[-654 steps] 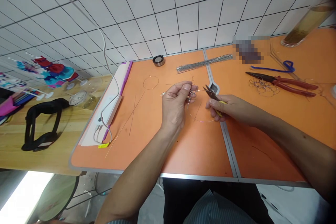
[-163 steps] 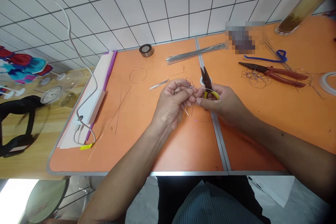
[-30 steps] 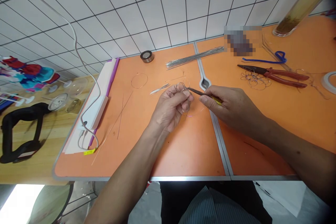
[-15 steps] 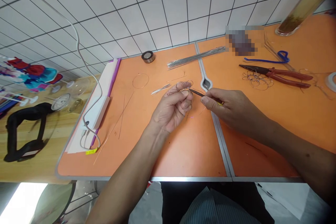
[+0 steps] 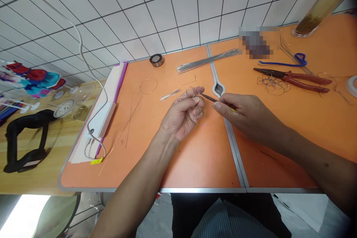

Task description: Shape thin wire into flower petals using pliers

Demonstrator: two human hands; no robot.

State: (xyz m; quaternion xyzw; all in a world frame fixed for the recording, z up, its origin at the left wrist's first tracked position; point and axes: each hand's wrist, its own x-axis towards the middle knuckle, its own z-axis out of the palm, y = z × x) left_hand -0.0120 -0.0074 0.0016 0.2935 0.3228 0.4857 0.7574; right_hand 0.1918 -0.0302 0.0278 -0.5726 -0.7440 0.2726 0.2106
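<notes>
My left hand [image 5: 181, 115] is closed in a pinch on a thin wire [image 5: 190, 90] bent into small loops above the orange table. A fine length of it seems to trail below the fingers. In my right hand [image 5: 245, 111] is a slim, dark, pointed tool [image 5: 209, 98] with a bit of yellow near the grip; whether it is tweezers or small pliers I cannot tell. Its tip meets the wire at my left fingertips. Just left of the pinch lies a small bunch of short wires [image 5: 170, 95].
A bundle of straight wires [image 5: 206, 61] lies at the back, near a roll of tape [image 5: 156, 60]. Red-handled pliers [image 5: 292, 79] rest on the right beside tangled wire [image 5: 272, 84]. A wire ring [image 5: 148, 86] and a white power box [image 5: 105, 119] are on the left.
The tool and both hands have barely moved. The looped wire between my left fingers has shifted slightly, and its trailing end now curves out further to the right.
</notes>
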